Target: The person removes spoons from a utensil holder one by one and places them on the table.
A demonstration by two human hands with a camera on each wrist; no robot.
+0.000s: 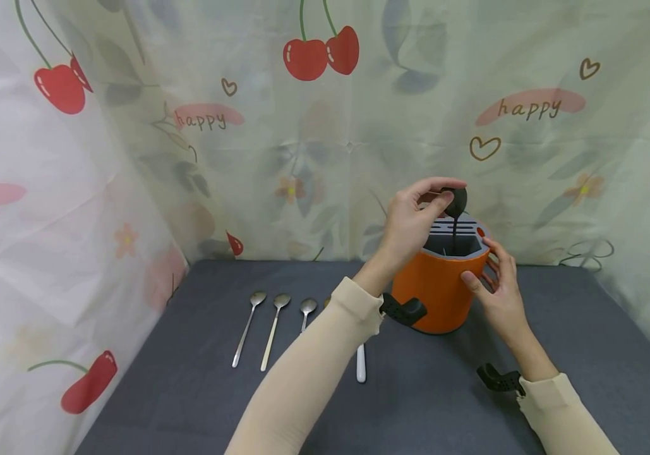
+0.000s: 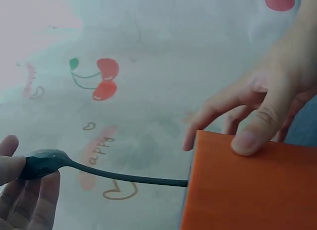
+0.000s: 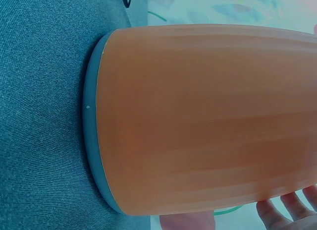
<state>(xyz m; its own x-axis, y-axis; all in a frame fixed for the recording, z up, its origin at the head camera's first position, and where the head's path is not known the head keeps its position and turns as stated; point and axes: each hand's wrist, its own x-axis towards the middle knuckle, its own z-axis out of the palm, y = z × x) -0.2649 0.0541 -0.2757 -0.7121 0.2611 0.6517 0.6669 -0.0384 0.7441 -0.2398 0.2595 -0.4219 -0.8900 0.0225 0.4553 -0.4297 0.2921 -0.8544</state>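
My left hand [image 1: 412,218] pinches a black spoon [image 1: 457,201] by its bowl, and the handle points down into the open compartment of an orange utensil holder [image 1: 433,291] with a grey slotted top. In the left wrist view, the spoon's handle [image 2: 124,178] runs past the rim of the holder, so its end is hidden. My right hand [image 1: 501,291] holds the holder's right side near the top, thumb on the front wall and fingers bent round the side. Seen from the right wrist, the holder's base [image 3: 91,116] stands on the dark cloth.
Left of the holder, several spoons lie in a row, among them a silver one [image 1: 247,328] and one with a cream handle [image 1: 270,338]. My left forearm hides part of the row, though a white handle [image 1: 361,363] shows beyond it. A patterned curtain [image 1: 347,158] stands behind the table.
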